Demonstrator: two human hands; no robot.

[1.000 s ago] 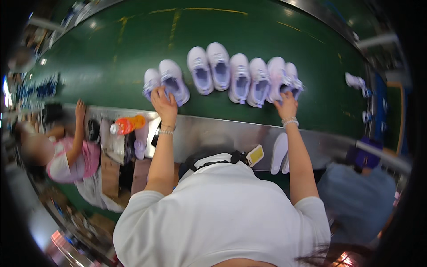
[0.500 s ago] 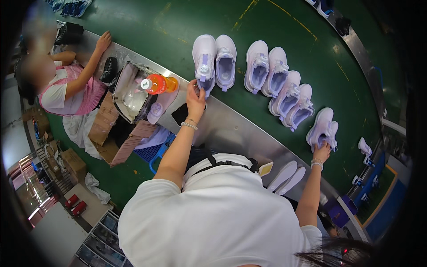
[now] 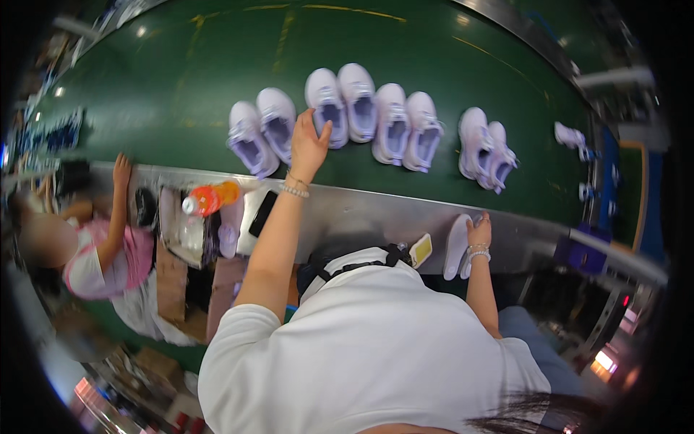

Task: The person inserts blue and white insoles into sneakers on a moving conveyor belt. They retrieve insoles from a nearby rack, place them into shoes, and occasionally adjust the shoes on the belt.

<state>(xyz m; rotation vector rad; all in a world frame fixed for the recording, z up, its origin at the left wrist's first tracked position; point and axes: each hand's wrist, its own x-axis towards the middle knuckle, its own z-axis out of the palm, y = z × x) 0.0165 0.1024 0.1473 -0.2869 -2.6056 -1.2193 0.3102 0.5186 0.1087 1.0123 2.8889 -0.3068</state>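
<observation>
Pale lilac sneakers (image 3: 408, 130) stand in pairs along a green surface, toes pointing away from me. My left hand (image 3: 309, 147) has its thumb and fingers spread at the heel of one sneaker (image 3: 323, 98) in the second pair from the left. Whether it touches that shoe I cannot tell. Down by the metal edge, my right hand (image 3: 479, 235) closes on the upper end of a white insole (image 3: 465, 270). A second white insole (image 3: 455, 246) lies just left of it. Part of the gripped insole is hidden under the hand.
On the metal ledge (image 3: 354, 206) to the left lie a black phone (image 3: 262, 214) and an orange drink bottle (image 3: 211, 198), beside an open carton (image 3: 172, 282). A person in pink (image 3: 130, 242) sits at far left. A purple bin (image 3: 584, 254) stands at right.
The view has turned. My right hand left the sneakers at right and came down onto an insole. My left hand went from the leftmost pair to the second pair.
</observation>
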